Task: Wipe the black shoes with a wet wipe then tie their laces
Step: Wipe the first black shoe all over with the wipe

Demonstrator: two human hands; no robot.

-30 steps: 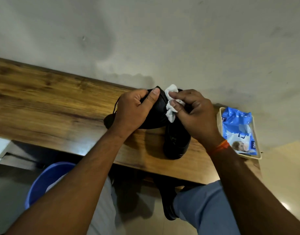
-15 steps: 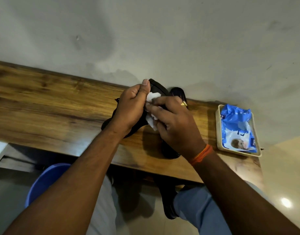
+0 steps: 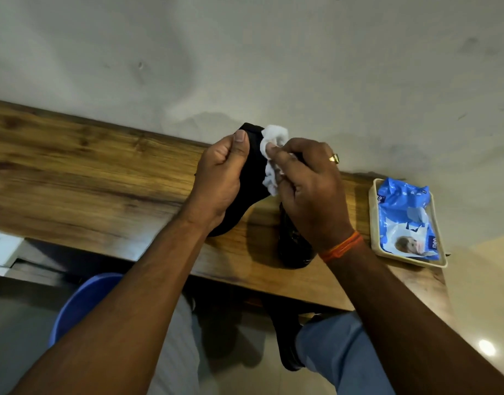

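Gripping one black shoe (image 3: 253,166) tilted above the wooden table (image 3: 88,172), the left hand (image 3: 219,181) curls round it — right hand (image 3: 307,195) fingers pinch the wet wipe (image 3: 273,143) against it; the second shoe (image 3: 290,246) lies below.

The left hand (image 3: 219,178) covers much of the held shoe (image 3: 255,166). The right hand (image 3: 310,192) hides the far half of the second shoe (image 3: 292,246). Laces cannot be made out.

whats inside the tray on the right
A blue pack of wipes lies in the cream tray, filling most of it. Anything beneath the pack is covered.
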